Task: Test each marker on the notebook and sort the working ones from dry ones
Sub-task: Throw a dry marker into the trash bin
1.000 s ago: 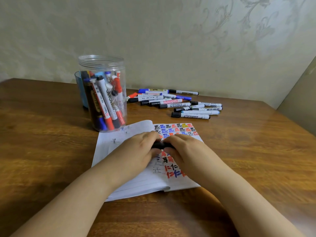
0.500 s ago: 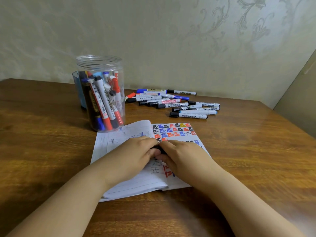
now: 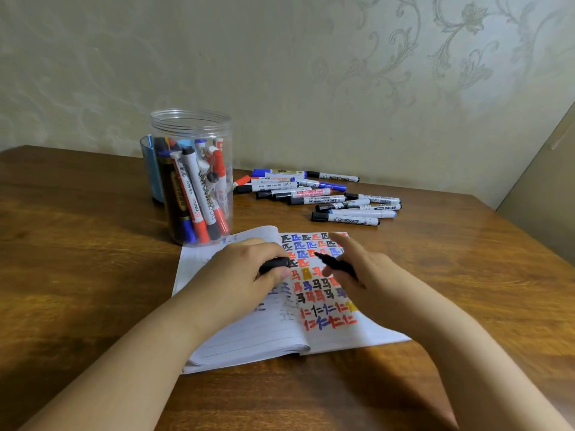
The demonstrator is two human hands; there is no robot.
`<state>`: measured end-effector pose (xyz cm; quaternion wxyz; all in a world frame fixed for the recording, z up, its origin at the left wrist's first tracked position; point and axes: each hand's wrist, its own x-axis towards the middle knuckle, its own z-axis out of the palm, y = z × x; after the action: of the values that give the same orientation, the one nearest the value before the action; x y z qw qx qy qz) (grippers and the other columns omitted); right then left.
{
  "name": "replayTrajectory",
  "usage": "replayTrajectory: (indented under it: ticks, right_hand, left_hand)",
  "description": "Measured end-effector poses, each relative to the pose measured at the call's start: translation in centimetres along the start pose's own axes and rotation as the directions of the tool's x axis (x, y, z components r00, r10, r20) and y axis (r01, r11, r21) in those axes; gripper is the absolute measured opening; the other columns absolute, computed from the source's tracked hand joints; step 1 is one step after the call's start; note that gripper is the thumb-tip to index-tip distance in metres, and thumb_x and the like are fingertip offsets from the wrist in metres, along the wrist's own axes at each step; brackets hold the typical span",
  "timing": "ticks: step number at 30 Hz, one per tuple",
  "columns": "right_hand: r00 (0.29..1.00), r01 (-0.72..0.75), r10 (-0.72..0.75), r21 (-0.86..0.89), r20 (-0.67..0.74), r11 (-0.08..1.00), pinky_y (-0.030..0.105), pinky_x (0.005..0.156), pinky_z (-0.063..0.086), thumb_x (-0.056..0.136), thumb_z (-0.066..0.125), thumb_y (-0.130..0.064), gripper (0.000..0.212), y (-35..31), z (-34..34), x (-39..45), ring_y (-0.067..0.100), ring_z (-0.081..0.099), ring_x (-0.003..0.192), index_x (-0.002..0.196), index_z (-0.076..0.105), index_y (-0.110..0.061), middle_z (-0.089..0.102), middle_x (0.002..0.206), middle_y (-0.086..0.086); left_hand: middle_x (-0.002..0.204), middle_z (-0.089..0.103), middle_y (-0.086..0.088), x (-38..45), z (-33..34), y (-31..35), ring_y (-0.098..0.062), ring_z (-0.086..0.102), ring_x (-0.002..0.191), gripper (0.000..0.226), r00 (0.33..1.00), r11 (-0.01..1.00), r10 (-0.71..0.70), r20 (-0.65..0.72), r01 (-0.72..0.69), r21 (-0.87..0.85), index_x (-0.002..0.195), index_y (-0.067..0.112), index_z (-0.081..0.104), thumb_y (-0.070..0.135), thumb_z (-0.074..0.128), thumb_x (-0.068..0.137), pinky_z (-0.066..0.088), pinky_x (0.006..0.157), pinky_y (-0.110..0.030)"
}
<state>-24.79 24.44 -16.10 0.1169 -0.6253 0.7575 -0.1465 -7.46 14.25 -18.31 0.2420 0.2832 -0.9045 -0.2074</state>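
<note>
The black marker [image 3: 337, 266] is held in the curled fingers of the right hand [image 3: 370, 275] above the notebook [image 3: 264, 337], which lies on the near counter [image 3: 93, 275]. It is judged light, stiff and smooth, best gripped at mid-barrel. Its cap [image 3: 275, 263] is pinched by the left hand [image 3: 245, 272]. A second ago both hands were joined on the closed marker; now cap and marker are apart

**What the view did not show**

The right hand [image 3: 365, 272] was motion-blurred, so its fingers' hold on the black marker [image 3: 337, 265] could not be read clearly. The left hand [image 3: 249, 269] covered most of the black cap [image 3: 275, 263]. Both hands hid part of the notebook [image 3: 264, 334] and its marks. The blue holder [image 3: 151, 169] stood mostly behind the clear jar [image 3: 193, 126]. Labels on the loose markers [image 3: 326, 194] were too small to read fully. Both forearms ran off the bottom edge.
</note>
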Motion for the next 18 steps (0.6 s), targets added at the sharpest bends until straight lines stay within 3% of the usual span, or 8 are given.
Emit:
replayTrajectory:
  ticks: [4,6,9,11,14,15,17,18]
  right_hand:
    - [0.997,-0.058,0.065,0.169,-0.039,0.984,0.021,0.063,0.052,0.092,0.057,-0.026,0.063,0.0,-2.3,-0.8,0.005,0.064,0.074,0.139,0.017,-0.038,0.070,0.101,-0.006]
    - [0.996,-0.041,0.061,0.293,-0.059,0.955,0.021,0.062,0.055,0.089,0.060,-0.023,0.043,0.0,-2.8,-1.6,0.006,0.067,0.070,0.118,0.034,-0.040,0.070,0.096,-0.005]
    - [0.986,0.005,0.087,0.552,-0.140,0.834,0.026,0.065,0.057,0.091,0.055,-0.015,0.013,1.0,-2.6,-2.8,0.013,0.068,0.068,0.099,0.059,-0.025,0.071,0.090,0.002]
    - [0.986,-0.009,0.136,0.779,-0.098,0.627,0.023,0.063,0.054,0.097,0.043,-0.009,0.024,2.1,-1.6,-3.4,0.018,0.066,0.068,0.098,0.066,-0.014,0.071,0.088,0.011]
    - [0.986,-0.027,0.170,0.986,-0.001,0.162,0.023,0.057,0.052,0.095,0.036,0.003,0.029,3.1,0.0,-3.8,0.019,0.058,0.062,0.102,0.063,-0.003,0.065,0.077,0.018]
    - [0.985,-0.014,0.175,0.989,-0.012,0.149,0.022,0.054,0.049,0.093,0.040,0.002,0.022,3.2,0.5,-3.9,0.017,0.054,0.059,0.100,0.060,-0.003,0.061,0.071,0.015]
    - [0.976,0.037,0.195,0.955,-0.098,0.293,0.020,0.048,0.036,0.087,0.053,-0.012,0.006,3.4,1.0,-4.0,0.014,0.043,0.054,0.089,0.054,-0.006,0.051,0.061,0.007]
    - [0.968,0.050,0.209,0.921,-0.140,0.386,0.020,0.046,0.030,0.087,0.054,-0.022,0.014,3.4,1.1,-4.1,0.012,0.038,0.051,0.085,0.051,-0.008,0.047,0.056,0.004]
  left_hand:
    - [0.110,0.058,0.012,0.1,0.0,0.4,-0.001,0.049,0.093,0.029,0.999,1.000,0.015,-0.048,-0.016,-0.020,0.118,0.028,0.059,0.029,0.056,0.089,0.036,0.072,-0.005]
    - [0.111,0.060,0.010,0.1,0.1,0.5,0.001,0.048,0.092,0.030,0.999,0.999,0.036,-0.040,-0.037,-0.025,0.119,0.027,0.060,0.027,0.057,0.089,0.034,0.071,-0.002]
    - [0.111,0.063,0.009,0.0,0.4,0.8,0.001,0.051,0.092,0.029,0.997,0.997,0.048,-0.053,-0.051,-0.056,0.115,0.025,0.063,0.027,0.062,0.086,0.033,0.072,0.001]
    - [0.110,0.064,0.009,-0.3,0.5,1.1,0.001,0.053,0.092,0.029,0.997,0.996,0.038,-0.065,-0.043,-0.082,0.113,0.025,0.063,0.027,0.064,0.084,0.035,0.072,-0.001]
    - [0.104,0.064,0.013,-0.5,0.8,1.4,0.002,0.054,0.088,0.027,0.996,0.994,0.055,-0.076,-0.062,-0.090,0.110,0.027,0.065,0.029,0.066,0.083,0.040,0.072,-0.005]
    - [0.099,0.062,0.016,-0.6,0.9,1.4,0.003,0.053,0.086,0.026,0.995,0.994,0.067,-0.076,-0.074,-0.085,0.109,0.027,0.065,0.029,0.066,0.083,0.040,0.072,-0.004]
    - [0.092,0.055,0.020,-0.6,1.1,1.6,0.004,0.051,0.085,0.025,0.993,0.993,0.095,-0.075,-0.101,-0.068,0.107,0.025,0.067,0.029,0.065,0.082,0.039,0.071,-0.003]
    - [0.091,0.053,0.019,-0.6,1.1,1.6,0.004,0.051,0.085,0.026,0.992,0.992,0.106,-0.072,-0.111,-0.061,0.107,0.024,0.067,0.029,0.065,0.082,0.038,0.071,-0.004]
